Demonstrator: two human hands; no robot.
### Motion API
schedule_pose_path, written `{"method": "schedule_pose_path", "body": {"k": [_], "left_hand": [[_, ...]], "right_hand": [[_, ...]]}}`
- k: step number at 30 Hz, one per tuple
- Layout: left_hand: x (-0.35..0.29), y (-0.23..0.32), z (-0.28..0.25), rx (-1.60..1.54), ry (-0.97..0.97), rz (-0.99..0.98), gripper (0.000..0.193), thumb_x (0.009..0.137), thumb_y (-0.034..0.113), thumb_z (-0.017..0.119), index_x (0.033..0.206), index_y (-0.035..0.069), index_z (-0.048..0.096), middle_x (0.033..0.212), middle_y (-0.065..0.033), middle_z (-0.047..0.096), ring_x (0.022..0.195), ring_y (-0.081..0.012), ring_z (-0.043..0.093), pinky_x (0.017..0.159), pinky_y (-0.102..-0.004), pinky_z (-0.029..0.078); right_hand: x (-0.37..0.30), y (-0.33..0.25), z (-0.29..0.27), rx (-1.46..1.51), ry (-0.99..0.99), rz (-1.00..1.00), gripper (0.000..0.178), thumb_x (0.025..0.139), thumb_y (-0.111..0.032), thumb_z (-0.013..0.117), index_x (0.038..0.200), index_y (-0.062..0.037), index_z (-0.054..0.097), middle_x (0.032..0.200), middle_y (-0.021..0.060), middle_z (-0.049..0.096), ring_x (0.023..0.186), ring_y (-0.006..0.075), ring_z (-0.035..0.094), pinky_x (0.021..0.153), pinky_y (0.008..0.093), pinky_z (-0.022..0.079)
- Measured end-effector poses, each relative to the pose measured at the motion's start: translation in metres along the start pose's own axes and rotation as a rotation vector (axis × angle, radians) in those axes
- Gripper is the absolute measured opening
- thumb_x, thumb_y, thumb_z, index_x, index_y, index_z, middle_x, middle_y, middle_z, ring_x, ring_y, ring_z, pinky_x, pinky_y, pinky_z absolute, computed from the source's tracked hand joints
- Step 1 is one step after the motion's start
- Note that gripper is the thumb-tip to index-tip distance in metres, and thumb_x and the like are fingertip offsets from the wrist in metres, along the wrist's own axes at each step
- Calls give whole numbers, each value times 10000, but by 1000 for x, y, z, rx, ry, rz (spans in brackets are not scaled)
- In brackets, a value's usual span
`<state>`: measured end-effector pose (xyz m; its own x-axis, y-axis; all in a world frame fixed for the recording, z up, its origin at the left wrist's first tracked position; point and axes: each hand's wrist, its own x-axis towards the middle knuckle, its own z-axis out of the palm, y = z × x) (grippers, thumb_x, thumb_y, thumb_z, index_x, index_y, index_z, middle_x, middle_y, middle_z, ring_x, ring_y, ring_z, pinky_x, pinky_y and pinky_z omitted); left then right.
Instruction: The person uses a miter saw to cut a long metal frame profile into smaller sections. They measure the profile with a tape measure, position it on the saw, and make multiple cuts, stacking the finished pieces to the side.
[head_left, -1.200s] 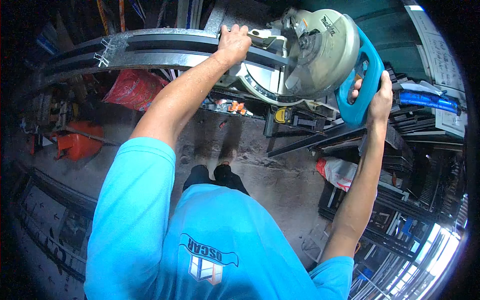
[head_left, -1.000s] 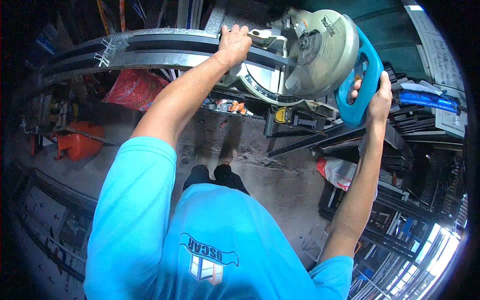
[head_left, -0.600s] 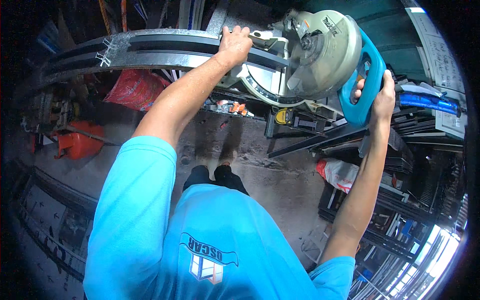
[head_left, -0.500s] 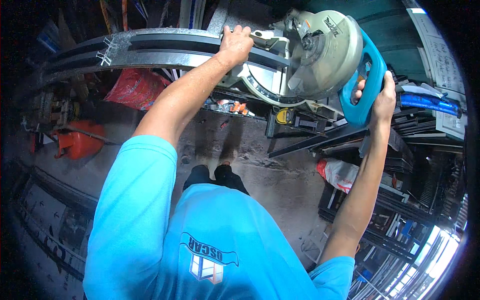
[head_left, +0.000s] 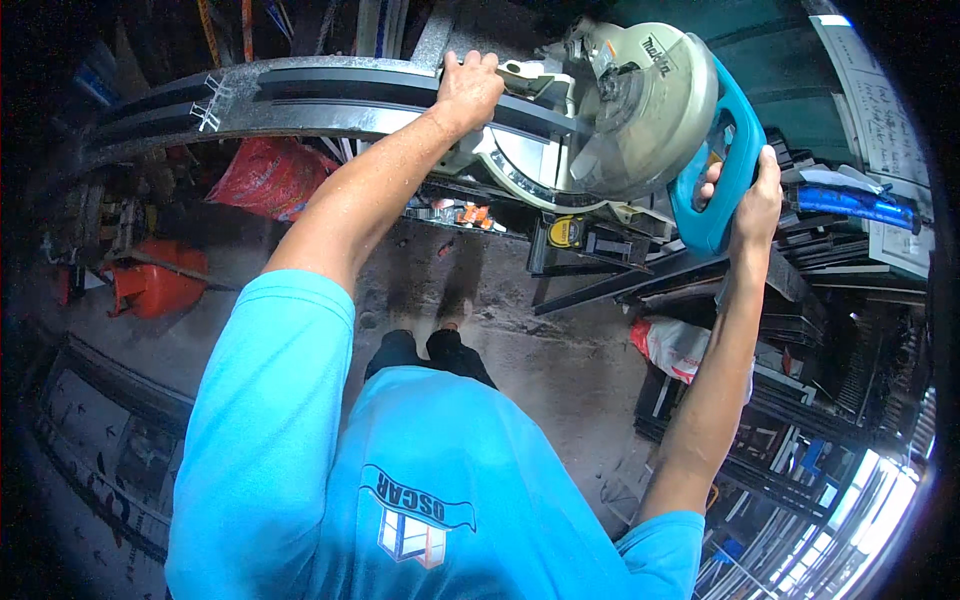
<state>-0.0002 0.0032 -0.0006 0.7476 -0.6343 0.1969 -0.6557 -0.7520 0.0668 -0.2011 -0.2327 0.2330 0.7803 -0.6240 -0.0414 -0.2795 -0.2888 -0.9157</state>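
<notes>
Metal bars (head_left: 300,100), long and grey, are lying across the upper left of the frame and running into the saw (head_left: 620,120) at upper centre, where they are resting on the saw's base. The left hand (head_left: 468,88) is pressing down on the bars just beside the blade guard, fingers curled over the far edge and closed on the metal, most likely to be keeping the stock from shifting against the fence. The right hand (head_left: 752,200) is sitting at the upper right, its fingers wrapped shut around the blue handle (head_left: 722,170) of the saw, thumb side toward the camera. The saw head is standing raised, its pale round guard tilting up above the bars and not touching them, so the blade is hanging clear of the stock.

Below the saw, a yellow tape measure (head_left: 566,231) is lying on a dark shelf under the surface. A red bag (head_left: 268,175) is sitting at the left under the bars, and an orange container (head_left: 152,288) is standing on the floor at the far left. Dark metal lengths (head_left: 800,320) are stacking up at the right.
</notes>
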Motion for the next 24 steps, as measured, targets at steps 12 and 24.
{"method": "schedule_pose_path", "body": {"k": [12, 24], "left_hand": [[-1, 6, -6, 9, -65, -23, 202, 777, 135, 769, 975, 115, 807, 1170, -67, 615, 1165, -286, 573, 1032, -608, 371], [1, 7, 0, 15, -2, -27, 223, 698, 149, 815, 916, 106, 797, 1131, -68, 617, 1133, -279, 591, 953, -549, 430]], "right_hand": [[2, -6, -2, -16, 4, 3, 700, 1069, -513, 311, 820, 32, 672, 681, 142, 671, 544, 221, 641, 525, 368, 544], [1, -12, 1, -17, 18, 12, 706, 1069, -517, 311, 834, 45, 669, 671, 143, 663, 530, 228, 630, 521, 378, 538]]}}
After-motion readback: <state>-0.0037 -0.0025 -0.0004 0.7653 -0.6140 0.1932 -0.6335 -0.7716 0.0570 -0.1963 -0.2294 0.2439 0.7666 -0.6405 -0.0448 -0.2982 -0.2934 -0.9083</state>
